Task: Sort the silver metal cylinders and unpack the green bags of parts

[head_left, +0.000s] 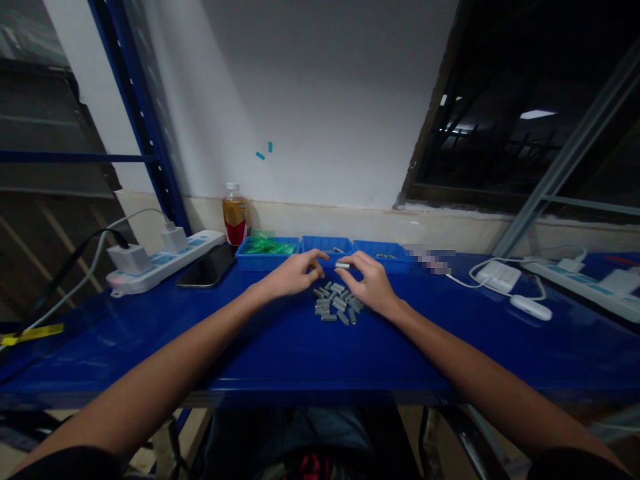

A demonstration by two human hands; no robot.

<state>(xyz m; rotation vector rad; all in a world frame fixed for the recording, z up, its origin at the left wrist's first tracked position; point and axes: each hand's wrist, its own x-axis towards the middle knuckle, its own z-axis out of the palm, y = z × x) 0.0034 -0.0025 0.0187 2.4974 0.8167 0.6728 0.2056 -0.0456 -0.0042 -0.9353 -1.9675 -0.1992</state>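
Between thumb and fingertips, my right hand [369, 283] holds a small silvery cylinder [343, 265] above the table. My left hand [296, 273] is just left of it, with thumb and fingers apart and nothing visible between them. Below both hands, a pile of grey metal cylinders [339, 302] lies on the blue table [300, 353]. Behind the hands stand three blue bins in a row: the left bin [267, 264] holds green pieces, the middle bin [327, 240] a few small metal pieces, and the right bin [383, 265] tiny parts.
Left of the bins are a bottle [235, 217], a phone [207, 267] and a power strip [167, 263]. On the right lie a white adapter [499, 275], a white case [531, 307], cables and another power strip [590, 287]. A wall rises behind the table.
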